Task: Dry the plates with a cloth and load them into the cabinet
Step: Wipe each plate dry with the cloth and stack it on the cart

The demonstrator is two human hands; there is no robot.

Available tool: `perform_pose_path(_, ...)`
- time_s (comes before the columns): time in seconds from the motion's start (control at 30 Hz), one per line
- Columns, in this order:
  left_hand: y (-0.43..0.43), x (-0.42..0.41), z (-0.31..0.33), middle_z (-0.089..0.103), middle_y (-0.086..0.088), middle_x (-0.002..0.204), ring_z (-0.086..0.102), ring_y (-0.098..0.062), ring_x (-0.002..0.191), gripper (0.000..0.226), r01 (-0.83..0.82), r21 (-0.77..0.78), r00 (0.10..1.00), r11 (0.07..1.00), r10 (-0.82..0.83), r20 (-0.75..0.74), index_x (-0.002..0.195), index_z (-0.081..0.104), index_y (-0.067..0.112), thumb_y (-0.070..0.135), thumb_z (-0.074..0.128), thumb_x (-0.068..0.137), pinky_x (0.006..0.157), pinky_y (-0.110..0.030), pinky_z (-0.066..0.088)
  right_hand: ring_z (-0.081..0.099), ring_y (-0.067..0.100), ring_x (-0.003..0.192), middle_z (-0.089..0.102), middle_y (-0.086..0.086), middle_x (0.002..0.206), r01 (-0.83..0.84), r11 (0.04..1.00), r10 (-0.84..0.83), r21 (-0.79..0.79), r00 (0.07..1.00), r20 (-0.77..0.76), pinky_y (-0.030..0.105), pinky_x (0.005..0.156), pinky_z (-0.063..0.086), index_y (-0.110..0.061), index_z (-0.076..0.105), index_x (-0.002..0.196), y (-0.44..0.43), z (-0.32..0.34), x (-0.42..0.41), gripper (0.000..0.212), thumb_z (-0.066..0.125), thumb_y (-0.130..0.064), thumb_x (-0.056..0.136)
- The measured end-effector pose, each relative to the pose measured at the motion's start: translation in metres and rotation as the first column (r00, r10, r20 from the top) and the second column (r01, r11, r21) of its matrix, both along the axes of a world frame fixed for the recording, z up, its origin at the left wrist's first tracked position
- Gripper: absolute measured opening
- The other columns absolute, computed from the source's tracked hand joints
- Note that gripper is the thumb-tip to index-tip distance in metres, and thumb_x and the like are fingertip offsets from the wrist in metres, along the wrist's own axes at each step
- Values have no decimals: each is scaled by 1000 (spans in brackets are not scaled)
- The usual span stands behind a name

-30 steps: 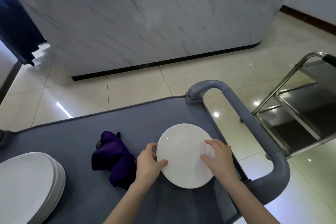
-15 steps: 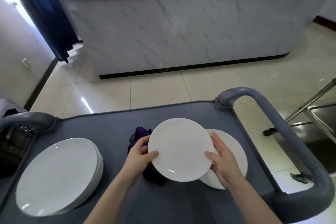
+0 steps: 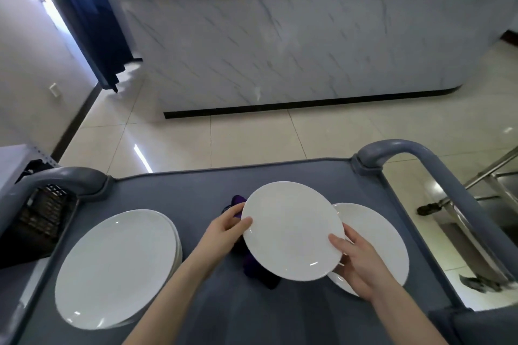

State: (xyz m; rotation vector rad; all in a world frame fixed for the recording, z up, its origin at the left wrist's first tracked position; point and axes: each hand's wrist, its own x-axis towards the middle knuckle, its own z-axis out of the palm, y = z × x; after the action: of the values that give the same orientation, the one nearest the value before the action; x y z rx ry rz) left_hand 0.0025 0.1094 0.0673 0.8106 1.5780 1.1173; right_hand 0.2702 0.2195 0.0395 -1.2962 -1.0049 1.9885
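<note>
Pale floor tiles run back to a marble-fronted bar (image 3: 280, 50) with a black top, and a blue curtain (image 3: 89, 17) hangs at the far left beside a bright doorway. Nearer the camera stands a grey cart (image 3: 196, 199), with a curved handle (image 3: 56, 179) at its left end and a dark crate (image 3: 42, 213) just beyond that. On the left part of the cart sits a stack of white plates (image 3: 117, 269). Next comes the left hand (image 3: 224, 230), which grips the left rim of a single white plate (image 3: 291, 230), thumb on the upper face and fingers curled beneath. This plate is lifted off the cart and tilted a little. A bunched purple cloth (image 3: 252, 266) lies on the cart under it, peeking out above the left hand and below the plate's near edge; whether the hand touches the cloth cannot be told. The right hand (image 3: 356, 263) holds the plate's lower right rim, thumb on top and fingers wrapped under. Partly covered by the held plate, another white plate (image 3: 375, 238) lies flat on the right part of the cart. Farther right rises the cart's other handle (image 3: 448, 176), and beyond it a metal frame (image 3: 493, 176) stands on the floor.
</note>
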Motion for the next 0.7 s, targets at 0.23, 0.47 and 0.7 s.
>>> perform_pose_path(0.23, 25, -21, -26, 60, 1, 122, 56, -19, 116, 47, -93, -154, 801, 984, -18, -598, 130, 60, 23, 20, 71, 85, 96, -26, 41, 68, 32, 100, 76, 0, 103, 112, 993, -115, 36, 989, 96, 41, 64, 60, -30, 65, 118, 3, 2, 15, 33, 61, -8, 94)
perform_pose_path(0.47, 26, -21, -44, 56, 0, 99, 56, -19, 96, 23, -51, -236, 759, 970, -116, -641, 109, 66, 19, 19, 70, 86, 79, -27, 41, 67, 33, 102, 76, 0, 105, 133, 990, -137, 40, 982, 127, 38, 64, 59, -30, 65, 120, -4, 3, 19, 35, 62, -8, 93)
perform_pose_path(0.7, 24, -20, -24, 61, -7, 82, 56, -27, 77, 13, -17, -217, 745, 976, -133, -654, 92, 40, 22, 28, 40, 104, 63, -37, 41, 68, 32, 100, 76, -1, 104, 110, 990, -121, 88, 985, 120, 41, 66, 60, -33, 65, 120, -4, 14, 17, 36, 61, -8, 94)
